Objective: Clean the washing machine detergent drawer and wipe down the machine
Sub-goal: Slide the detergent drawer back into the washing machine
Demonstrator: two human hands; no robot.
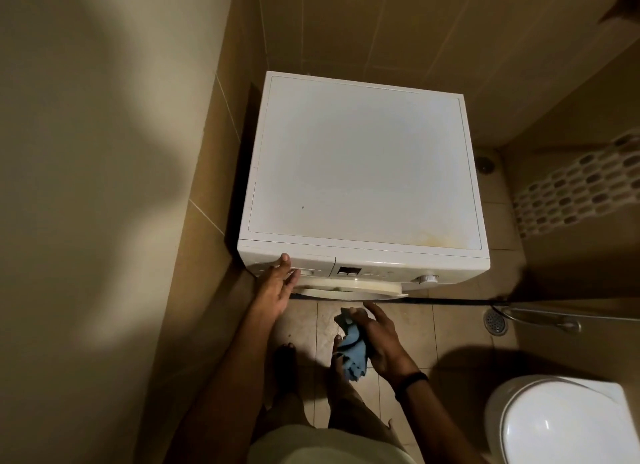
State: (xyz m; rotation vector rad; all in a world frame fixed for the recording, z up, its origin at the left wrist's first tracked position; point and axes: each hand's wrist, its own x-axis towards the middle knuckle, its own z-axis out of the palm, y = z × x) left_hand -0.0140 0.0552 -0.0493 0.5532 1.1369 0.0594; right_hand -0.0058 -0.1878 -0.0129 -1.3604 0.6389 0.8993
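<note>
**Pale shorts [325, 444] at the frame's foot, both hands at the washing machine [363, 158]**

Detergent drawer [313, 264] sits shut and flush in the front panel, at the machine's front left corner. Left hand [275, 287] lies open against it, with straight fingers touching the drawer face. Right hand [379, 335], with a black wristband [412, 380], hangs lower over the floor and apart from the machine, its fingers curled round a crumpled blue cloth [355, 351]. Right of the drawer the panel carries a small display [349, 270] and a white dial [426, 278], and the door [346, 289] shows its rim below. A yellowish stain [440, 236] marks the top near its front right corner. Bare feet [285, 356] stand on the tiled floor [450, 332], with a floor drain [495, 321] and a toilet [561, 422] to the right
</note>
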